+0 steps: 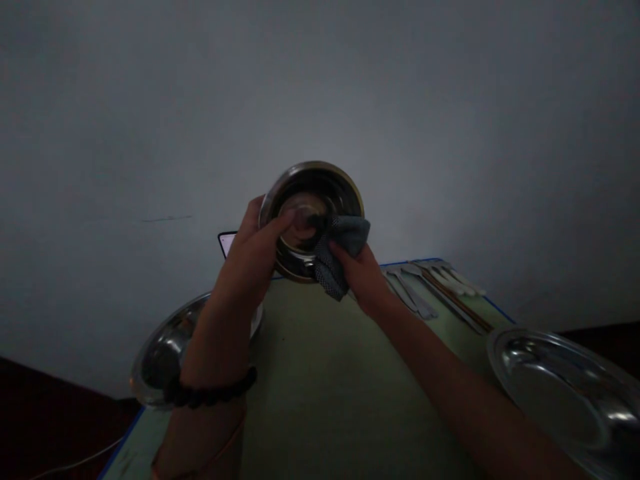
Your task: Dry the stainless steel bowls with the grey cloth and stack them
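Raised above the far end of the table, a shiny metal bowl point(345, 190) is tilted so that its inside faces me. My left hand point(255, 247) grips it by the left side, thumb over the rim and the other fingers behind. My right hand point(363, 270) is closed on a grey-blue cloth point(350, 233) and presses it against the bowl's lower right rim. Part of the cloth reaches into the bowl, and some fingers of the right hand are hidden behind cloth and rim.
On the pale green table point(320, 387) a large metal basin point(165, 350) stands left, partly behind my left forearm. An oval metal tray point(555, 400) lies right. Several spoons point(413, 293), chopsticks point(463, 307) and white-handled utensils point(457, 280) lie at the back right. A phone or tablet point(227, 242) stands near the wall.
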Motion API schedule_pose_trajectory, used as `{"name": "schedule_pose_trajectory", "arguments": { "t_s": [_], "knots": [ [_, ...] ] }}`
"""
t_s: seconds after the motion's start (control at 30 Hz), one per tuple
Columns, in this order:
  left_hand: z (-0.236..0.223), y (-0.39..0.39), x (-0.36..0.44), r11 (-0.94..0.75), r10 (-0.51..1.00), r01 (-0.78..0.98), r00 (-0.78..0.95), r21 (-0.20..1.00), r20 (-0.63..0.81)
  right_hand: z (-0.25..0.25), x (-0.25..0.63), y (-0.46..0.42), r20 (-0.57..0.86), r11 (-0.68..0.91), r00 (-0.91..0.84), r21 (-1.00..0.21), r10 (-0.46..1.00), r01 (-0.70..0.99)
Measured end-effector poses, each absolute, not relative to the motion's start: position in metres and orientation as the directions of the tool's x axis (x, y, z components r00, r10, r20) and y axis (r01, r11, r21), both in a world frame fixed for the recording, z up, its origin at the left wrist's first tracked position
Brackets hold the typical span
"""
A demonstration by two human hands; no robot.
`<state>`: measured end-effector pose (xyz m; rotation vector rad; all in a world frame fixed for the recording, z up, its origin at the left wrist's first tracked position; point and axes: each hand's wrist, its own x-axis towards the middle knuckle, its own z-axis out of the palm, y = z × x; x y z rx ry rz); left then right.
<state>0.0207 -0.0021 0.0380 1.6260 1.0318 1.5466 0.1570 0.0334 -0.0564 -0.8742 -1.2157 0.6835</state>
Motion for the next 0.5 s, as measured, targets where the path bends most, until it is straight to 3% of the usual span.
{"name": "schedule_pose_trajectory", "arguments": {
  "t_s": [0.1, 0.27, 0.37, 0.5],
  "knots": [
    [0.035, 0.003, 0.014, -0.397, 0.917, 0.114, 0.001, 0.911, 0.399, -0.049, 0.176, 0.034, 0.582, 0.542, 0.282, -0.813, 0.763, 0.212],
    [0.034, 0.001, 0.011, -0.413, 0.907, 0.316, 0.227, 0.854, 0.355, -0.034, 0.196, 0.023, 0.726, 0.598, 0.145, -0.647, 0.672, 0.473],
    [0.033, -0.001, 0.015, -0.446, 0.888, 0.317, 0.277, 0.837, 0.368, -0.034, 0.196, 0.021, 0.777, 0.638, 0.238, -0.619, 0.583, 0.458],
    [0.028, 0.006, 0.027, -0.424, 0.901, 0.061, 0.131, 0.904, 0.414, -0.043, 0.186, 0.028, 0.695, 0.648, 0.45, -0.707, 0.561, 0.284]
  ]
}}
